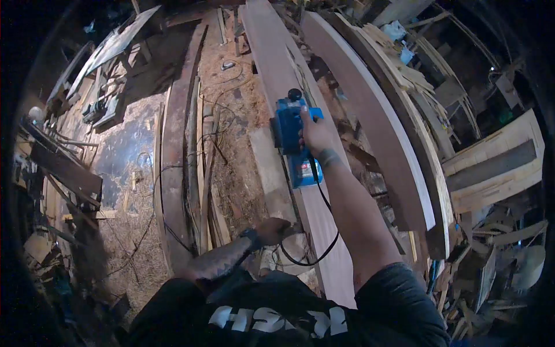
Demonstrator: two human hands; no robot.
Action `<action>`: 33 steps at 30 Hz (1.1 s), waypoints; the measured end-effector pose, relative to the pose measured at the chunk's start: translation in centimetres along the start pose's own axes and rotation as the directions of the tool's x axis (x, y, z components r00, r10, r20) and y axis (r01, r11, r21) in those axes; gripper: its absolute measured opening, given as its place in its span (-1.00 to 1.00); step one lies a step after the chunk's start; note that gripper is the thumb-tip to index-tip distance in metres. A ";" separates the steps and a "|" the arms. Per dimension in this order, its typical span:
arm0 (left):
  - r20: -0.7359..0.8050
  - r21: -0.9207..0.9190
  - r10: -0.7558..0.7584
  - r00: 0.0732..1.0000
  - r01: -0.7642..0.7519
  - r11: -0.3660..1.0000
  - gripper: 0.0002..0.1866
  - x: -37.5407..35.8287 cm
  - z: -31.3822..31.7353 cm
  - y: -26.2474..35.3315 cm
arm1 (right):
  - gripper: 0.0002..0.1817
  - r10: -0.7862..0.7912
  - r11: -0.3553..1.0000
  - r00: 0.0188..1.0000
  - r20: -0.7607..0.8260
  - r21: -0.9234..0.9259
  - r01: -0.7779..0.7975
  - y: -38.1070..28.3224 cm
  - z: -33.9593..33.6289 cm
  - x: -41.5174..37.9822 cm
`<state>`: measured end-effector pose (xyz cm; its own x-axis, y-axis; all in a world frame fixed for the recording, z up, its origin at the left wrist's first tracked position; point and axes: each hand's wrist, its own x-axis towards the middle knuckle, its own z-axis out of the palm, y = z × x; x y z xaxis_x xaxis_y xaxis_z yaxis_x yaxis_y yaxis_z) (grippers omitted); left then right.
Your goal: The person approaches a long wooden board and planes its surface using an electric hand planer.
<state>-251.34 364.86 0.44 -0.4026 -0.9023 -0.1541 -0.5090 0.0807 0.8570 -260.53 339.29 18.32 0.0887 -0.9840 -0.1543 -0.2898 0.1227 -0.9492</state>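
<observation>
From my feed I see a dim woodworking shop, lit mostly in the middle while the edges fall into dark. The floor (pixel 124 150) is bare and stained, with sawdust and shavings (pixel 231 168) spread thick across it and thin cables (pixel 217 110) trailing through. Long curved planks (pixel 176 144) lie on the floor at the left. A heap of offcuts (pixel 399 63) rises at the upper right, and pale boards (pixel 497 168) are stacked along the right side.

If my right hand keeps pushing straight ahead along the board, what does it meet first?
Only more of the long plank ahead of the blue planer that the right hand grips; the way looks free, though depth is unclear.
</observation>
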 end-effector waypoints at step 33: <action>-0.173 -0.044 -0.040 0.984 0.033 0.998 -0.40 26.5 -45.6 -17.9 | -0.35 0.054 0.999 0.999 0.006 -0.007 -0.054 -12.3 17.7 44.6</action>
<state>-218.21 320.19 3.41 -0.2442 -0.9644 -0.1010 -0.4880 0.0322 0.8723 -236.10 296.14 18.25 0.0790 -0.9752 -0.2068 -0.3003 0.1746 -0.9377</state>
